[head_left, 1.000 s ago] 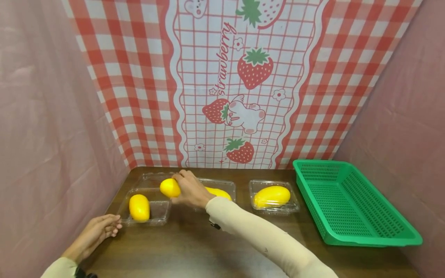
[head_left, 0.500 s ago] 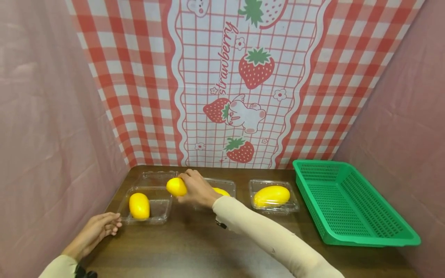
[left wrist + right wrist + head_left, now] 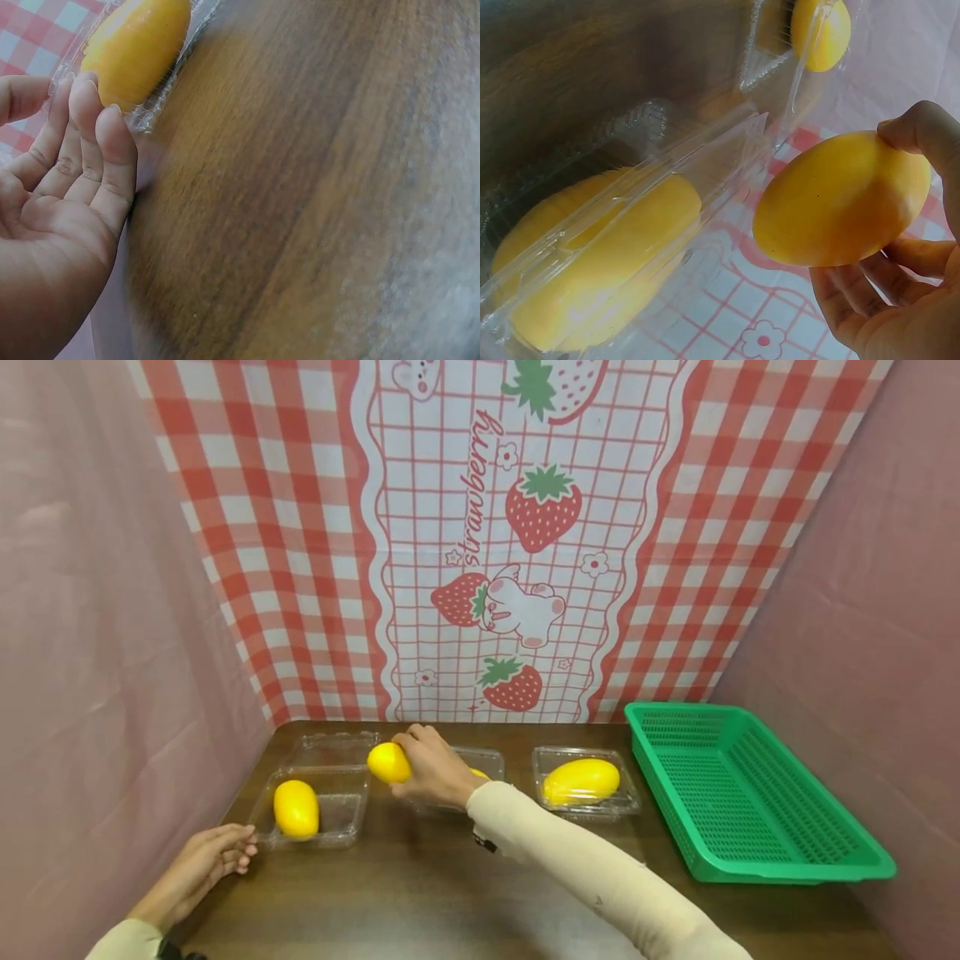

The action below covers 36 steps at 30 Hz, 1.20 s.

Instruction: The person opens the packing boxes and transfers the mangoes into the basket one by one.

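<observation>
My right hand (image 3: 435, 770) grips a yellow mango (image 3: 388, 762) above the table, thumb on one side and fingers on the other in the right wrist view. At the left, an open clear plastic clamshell box (image 3: 343, 814) holds another mango (image 3: 296, 810) in its left half. Beside its near left corner is my left hand (image 3: 197, 870), fingers loosely bent. In the left wrist view its fingertips (image 3: 86, 90) lie at the box's edge; contact is unclear. Behind my right hand, a middle clear box (image 3: 491, 758) with a mango (image 3: 480, 773) is mostly hidden.
A closed-looking clear box (image 3: 632, 802) containing a mango (image 3: 583, 782) stands right of the middle one. Farther right is a green perforated basket (image 3: 772, 870). Pink curtains (image 3: 862, 635) flank the brown table (image 3: 390, 893), and a checked strawberry cloth (image 3: 315, 610) hangs behind.
My right hand has carried the mango to the right, away from the left box and toward the middle one. My left hand stays beside the left box.
</observation>
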Motion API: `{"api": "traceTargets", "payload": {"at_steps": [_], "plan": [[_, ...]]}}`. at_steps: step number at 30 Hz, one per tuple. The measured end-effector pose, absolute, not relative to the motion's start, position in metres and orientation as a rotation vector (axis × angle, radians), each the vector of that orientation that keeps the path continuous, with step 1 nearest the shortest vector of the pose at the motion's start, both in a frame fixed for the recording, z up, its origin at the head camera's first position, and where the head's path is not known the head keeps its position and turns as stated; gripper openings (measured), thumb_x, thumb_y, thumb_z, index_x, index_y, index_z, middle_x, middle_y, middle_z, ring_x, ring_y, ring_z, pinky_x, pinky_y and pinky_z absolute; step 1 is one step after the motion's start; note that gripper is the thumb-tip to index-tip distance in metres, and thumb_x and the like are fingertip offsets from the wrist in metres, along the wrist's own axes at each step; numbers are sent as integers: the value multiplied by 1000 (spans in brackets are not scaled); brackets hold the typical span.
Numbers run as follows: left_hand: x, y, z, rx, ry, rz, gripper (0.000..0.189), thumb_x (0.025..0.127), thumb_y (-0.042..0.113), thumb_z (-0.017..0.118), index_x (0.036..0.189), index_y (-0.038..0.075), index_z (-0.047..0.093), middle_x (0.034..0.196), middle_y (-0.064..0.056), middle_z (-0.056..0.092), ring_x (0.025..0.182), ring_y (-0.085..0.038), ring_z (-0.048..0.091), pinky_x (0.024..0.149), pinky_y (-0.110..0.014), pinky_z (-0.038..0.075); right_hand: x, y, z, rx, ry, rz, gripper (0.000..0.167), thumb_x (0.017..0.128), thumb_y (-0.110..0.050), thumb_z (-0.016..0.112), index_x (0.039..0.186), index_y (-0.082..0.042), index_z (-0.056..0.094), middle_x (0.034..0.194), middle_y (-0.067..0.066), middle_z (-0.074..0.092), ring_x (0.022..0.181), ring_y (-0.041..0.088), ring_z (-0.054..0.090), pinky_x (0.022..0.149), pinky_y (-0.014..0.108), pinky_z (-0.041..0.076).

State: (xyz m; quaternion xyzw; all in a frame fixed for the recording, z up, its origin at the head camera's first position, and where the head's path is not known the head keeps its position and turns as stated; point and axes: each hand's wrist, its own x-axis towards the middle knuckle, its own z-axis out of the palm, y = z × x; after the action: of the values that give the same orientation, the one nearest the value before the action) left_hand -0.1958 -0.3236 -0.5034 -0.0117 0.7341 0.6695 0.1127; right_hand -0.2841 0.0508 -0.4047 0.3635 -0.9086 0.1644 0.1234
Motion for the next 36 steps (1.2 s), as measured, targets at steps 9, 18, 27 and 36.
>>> {"api": "traceTargets", "payload": {"at_steps": [9,18,27,36], "plan": [[-198,-323,-506,23,2146,1998,31,111,20,48,113,-8,63,100,-7,66,82,-13,63,74,-29,58,-284,61,-407,1042,-2678,486,64,77,-36,87,128,-5,64,117,6,60,105,21,53,91,27,48],[-198,-322,-504,-14,2151,2009,31,110,19,49,115,-9,61,100,-8,66,83,-14,64,74,-30,58,-287,80,-405,1004,-2704,523,64,77,-33,87,129,-5,64,116,6,60,104,21,52,89,31,50],[-196,-322,-503,-13,2161,1990,32,111,20,47,115,-9,60,101,-9,65,84,-14,63,75,-30,58,-288,94,-408,985,-2702,521,65,77,-34,88,130,-4,64,117,8,60,105,23,54,89,33,53],[-196,-321,-504,-61,2165,2002,33,111,20,47,116,-10,60,101,-9,65,84,-14,63,74,-30,58,-289,106,-404,946,-2702,524,66,78,-35,88,131,-3,63,120,10,61,110,25,56,92,37,53]]}}
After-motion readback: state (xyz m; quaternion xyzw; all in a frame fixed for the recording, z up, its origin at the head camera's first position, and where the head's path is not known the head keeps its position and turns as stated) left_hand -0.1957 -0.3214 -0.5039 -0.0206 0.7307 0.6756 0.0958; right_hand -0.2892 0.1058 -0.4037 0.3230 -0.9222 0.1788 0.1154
